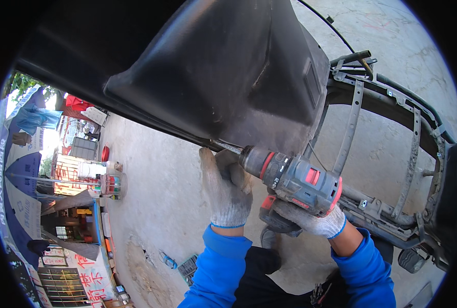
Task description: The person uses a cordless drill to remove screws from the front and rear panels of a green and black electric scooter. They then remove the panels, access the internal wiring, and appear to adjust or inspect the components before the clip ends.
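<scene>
A cordless drill [295, 179], grey-blue with red accents, is gripped in my right hand [310, 218], which wears a whitish knitted glove. Its chuck holds a long metal bit [227, 147] that points left and up at the lower edge of a large black moulded panel [213, 66]. My gloved left hand [226, 192] is raised beside the chuck, fingertips at the panel edge near the bit's tip. One finger reaches up and the others are bent and dark with dirt. What they grip, if anything, is hidden. The bit's very tip is hard to make out against the edge.
A metal tube frame [351, 128] with perforated crossbars stands to the right. A pedal-like dark part [412, 261] lies below it. On the concrete floor [156, 205] sit a grey tray [189, 268] and a blue item [168, 259]. Stalls with blue awnings [23, 179] line the left.
</scene>
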The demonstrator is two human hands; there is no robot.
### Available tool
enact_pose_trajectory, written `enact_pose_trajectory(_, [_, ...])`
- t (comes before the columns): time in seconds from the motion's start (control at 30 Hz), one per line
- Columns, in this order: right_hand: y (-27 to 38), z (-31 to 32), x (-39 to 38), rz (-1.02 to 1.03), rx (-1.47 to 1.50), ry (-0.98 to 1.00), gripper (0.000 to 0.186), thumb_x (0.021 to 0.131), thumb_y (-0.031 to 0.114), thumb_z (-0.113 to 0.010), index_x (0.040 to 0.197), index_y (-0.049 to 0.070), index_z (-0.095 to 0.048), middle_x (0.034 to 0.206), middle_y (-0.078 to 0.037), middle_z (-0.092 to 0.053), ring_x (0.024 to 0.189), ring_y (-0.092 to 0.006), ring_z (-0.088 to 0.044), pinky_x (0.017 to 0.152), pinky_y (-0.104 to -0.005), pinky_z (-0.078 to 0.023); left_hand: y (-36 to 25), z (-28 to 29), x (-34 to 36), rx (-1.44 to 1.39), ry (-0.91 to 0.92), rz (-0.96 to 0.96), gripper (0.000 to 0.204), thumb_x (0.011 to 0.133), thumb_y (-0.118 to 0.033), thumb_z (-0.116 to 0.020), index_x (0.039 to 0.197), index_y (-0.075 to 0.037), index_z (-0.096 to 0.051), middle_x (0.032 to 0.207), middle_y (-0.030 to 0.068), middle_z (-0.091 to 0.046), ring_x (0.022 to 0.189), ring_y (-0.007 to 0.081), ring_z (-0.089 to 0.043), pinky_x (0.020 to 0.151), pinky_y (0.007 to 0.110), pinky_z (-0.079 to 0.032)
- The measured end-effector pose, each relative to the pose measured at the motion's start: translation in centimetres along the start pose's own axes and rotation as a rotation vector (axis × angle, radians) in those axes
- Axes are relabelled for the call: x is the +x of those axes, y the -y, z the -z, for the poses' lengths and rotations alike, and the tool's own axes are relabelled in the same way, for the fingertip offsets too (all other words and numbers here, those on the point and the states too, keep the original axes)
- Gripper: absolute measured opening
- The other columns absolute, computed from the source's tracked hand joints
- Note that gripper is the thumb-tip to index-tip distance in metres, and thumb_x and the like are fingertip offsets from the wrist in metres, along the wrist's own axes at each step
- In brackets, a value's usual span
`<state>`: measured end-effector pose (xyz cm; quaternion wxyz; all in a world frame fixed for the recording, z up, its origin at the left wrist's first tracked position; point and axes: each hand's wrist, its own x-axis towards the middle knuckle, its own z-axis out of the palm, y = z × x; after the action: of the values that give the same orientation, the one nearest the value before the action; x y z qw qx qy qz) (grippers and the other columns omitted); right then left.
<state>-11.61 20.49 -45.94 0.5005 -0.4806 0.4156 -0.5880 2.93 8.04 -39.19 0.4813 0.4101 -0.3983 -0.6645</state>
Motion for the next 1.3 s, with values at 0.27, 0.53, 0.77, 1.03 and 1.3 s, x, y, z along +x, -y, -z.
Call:
enact_pose_trajectory(0.27, [1.4, -1.5, -0.4, -0.123, 0.060, -0.024, 0.035, 0.090, 0.014, -0.077, 0.125, 0.011, -0.073, 0.120, -0.011, -0.074, 0.108, -0.0270, -0.073, 0.091, -0.0417, -0.062, 0.0, 0.1, 0.1, -0.011, -0.022, -0.007, 0.059, 0.106, -0.061, -0.048, 0.092, -0.009, -0.070, 0.053, -0.0062, -0.042, 0.044, 0.0081, -0.036, 0.041, 0.026, -0.029])
enact_pose_trajectory(0.53, [-0.6, -1.0, -0.8, 0.004, -0.124, 0.066, 0.040, 0.089, 0.011, -0.076, 0.129, 0.014, -0.072, 0.131, -0.012, -0.069, 0.116, -0.0300, -0.070, 0.098, -0.0442, -0.059, -0.4, -0.7, -0.5, -0.161, 0.045, 0.029, 0.062, 0.108, -0.057, -0.043, 0.116, -0.003, -0.073, 0.055, -0.0068, -0.044, 0.045, 0.0064, -0.037, 0.041, 0.025, -0.030])
enact_pose_trajectory(0.77, [0.9, -0.9, -1.1, -0.159, 0.144, 0.002, 0.032, 0.096, 0.011, -0.073, 0.129, 0.008, -0.070, 0.126, -0.013, -0.072, 0.114, -0.0247, -0.072, 0.096, -0.0392, -0.060, -1.8, -2.9, -1.4, -0.268, 0.029, 0.059, 0.060, 0.111, -0.049, -0.039, 0.130, 0.001, -0.066, 0.061, -0.0083, -0.042, 0.047, 0.0061, -0.039, 0.040, 0.023, -0.033])
enact_pose_trajectory(1.03, [1.0, -1.0, -1.3, -0.087, 0.031, -0.032, 0.033, 0.095, 0.012, -0.075, 0.128, 0.007, -0.070, 0.119, -0.013, -0.075, 0.107, -0.0254, -0.074, 0.093, -0.0400, -0.061, -2.1, -3.3, -1.8, -0.419, 0.027, 0.106, 0.056, 0.110, -0.044, -0.042, 0.133, 0.002, -0.064, 0.062, -0.0078, -0.046, 0.049, 0.0062, -0.042, 0.040, 0.022, -0.036])
enact_pose_trajectory(1.3, [1.1, -1.4, -1.4, -0.095, -0.016, -0.082, 0.027, 0.095, 0.010, -0.073, 0.121, 0.005, -0.070, 0.100, -0.006, -0.074, 0.088, -0.0150, -0.070, 0.079, -0.0331, -0.060, -1.5, -2.8, -1.5, -0.445, 0.088, 0.080, 0.055, 0.106, -0.047, -0.052, 0.127, 0.002, -0.065, 0.066, -0.0052, -0.053, 0.050, 0.0069, -0.045, 0.044, 0.024, -0.036])
